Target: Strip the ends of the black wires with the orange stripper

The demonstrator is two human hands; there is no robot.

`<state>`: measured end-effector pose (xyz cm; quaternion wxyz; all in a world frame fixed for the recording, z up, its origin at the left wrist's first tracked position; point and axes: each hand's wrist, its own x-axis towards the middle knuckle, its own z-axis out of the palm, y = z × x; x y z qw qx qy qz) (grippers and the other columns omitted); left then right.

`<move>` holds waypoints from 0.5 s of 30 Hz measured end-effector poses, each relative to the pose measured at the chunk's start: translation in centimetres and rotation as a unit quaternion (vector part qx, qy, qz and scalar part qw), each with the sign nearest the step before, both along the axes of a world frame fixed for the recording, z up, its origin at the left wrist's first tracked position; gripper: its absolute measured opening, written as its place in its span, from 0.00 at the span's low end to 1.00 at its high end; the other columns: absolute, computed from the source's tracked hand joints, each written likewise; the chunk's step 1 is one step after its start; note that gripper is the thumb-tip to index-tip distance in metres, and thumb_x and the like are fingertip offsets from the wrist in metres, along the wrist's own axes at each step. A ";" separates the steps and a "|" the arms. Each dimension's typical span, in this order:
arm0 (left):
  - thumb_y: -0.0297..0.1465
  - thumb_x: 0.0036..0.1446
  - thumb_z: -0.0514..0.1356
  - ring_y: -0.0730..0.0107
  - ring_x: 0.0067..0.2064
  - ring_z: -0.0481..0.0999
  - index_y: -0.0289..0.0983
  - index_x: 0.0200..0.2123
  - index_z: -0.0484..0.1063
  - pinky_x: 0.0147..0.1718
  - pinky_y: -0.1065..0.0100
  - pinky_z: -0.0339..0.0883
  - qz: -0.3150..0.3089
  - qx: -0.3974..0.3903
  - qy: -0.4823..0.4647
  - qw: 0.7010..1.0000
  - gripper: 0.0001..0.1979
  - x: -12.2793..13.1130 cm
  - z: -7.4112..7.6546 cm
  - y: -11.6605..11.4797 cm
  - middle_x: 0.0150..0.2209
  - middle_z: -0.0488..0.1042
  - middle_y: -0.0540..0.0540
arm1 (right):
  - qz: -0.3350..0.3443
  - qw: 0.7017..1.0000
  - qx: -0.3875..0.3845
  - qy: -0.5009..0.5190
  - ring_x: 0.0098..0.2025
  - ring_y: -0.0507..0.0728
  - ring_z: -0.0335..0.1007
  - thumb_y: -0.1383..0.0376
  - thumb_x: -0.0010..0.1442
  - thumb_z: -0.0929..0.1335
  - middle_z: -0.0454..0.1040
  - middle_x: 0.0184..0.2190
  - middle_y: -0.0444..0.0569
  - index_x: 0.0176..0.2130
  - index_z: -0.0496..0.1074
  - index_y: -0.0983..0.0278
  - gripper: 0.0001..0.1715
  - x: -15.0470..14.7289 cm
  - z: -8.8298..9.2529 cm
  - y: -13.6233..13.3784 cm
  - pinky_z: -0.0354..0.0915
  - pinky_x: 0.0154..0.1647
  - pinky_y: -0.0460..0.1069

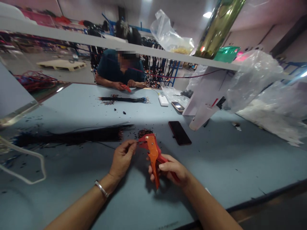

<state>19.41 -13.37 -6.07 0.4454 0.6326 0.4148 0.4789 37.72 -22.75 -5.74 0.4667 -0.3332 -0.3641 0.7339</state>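
So your left hand (123,158) has its thumb and fingers pinched together on a thin dark wire (141,141), and the wire's tip reaches the head of the orange-and-red hand tool (151,148). Can't tell if the tool's jaws are actually biting on it. Your right hand (174,169) has that tool up over the desk (220,169), fingers curled round the handles, thumb toward you. You've got a silver bracelet (101,189) on the left wrist btw.

The big bundle of black wires (83,135) lies on the desk, off to your left, and there's a little pile of dark clippings (145,131) just beyond the tool's head. A dark phone (179,133) lies face up to the right of the tool, not touching it. Across from you, a co-worker (120,68) in a dark top has a red tool (126,88) in hand, with a smaller wire bundle (124,99) lying on your side of them.
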 end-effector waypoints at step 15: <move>0.38 0.52 0.60 0.73 0.24 0.64 0.37 0.28 0.74 0.25 0.73 0.61 -0.015 0.006 0.008 1.000 0.10 0.1 0.5 -0.5 0.20 0.65 0.53 | 0.011 1.000 0.020 -0.005 0.30 0.58 0.75 0.60 0.49 0.73 0.75 0.33 0.53 0.45 0.70 0.70 0.26 0.3 -0.1 0.0 0.69 0.29 0.50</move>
